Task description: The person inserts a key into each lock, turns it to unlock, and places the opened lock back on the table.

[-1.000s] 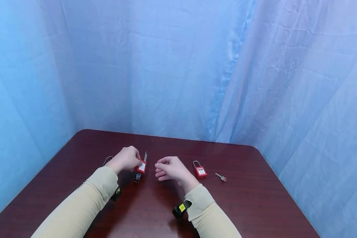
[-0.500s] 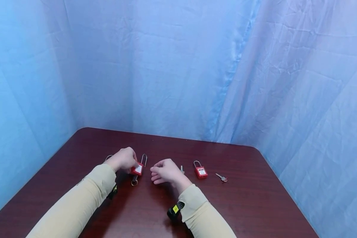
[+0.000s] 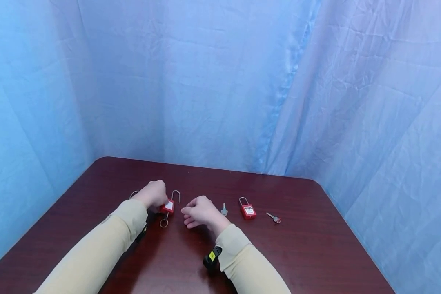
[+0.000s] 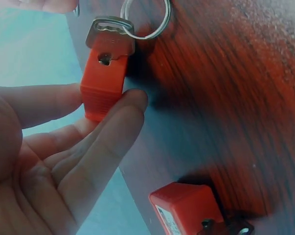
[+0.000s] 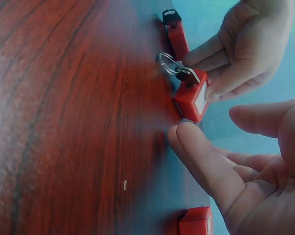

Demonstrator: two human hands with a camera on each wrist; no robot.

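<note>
Left hand: the left hand (image 3: 153, 196) pinched the red padlock (image 3: 168, 206) by its body, fingers and thumb on opposite sides, low over the table (image 3: 301, 245).
Padlock: its long shackle (image 3: 174, 194) stood open, pointing away from the person; a key (image 4: 109, 35) sat in the keyway with a ring (image 3: 163, 223) hanging from it.
Right hand: the right hand (image 3: 197, 210) held nothing — fingers loosely curled, just beside the padlock.
Doing it well: probably best to keep the body steady in the pinch and lay it flat — the ring could snag.
Nearby: a second padlock (image 3: 248, 210), two loose keys (image 3: 224, 210), another padlock (image 4: 186, 208) behind the left hand.
</note>
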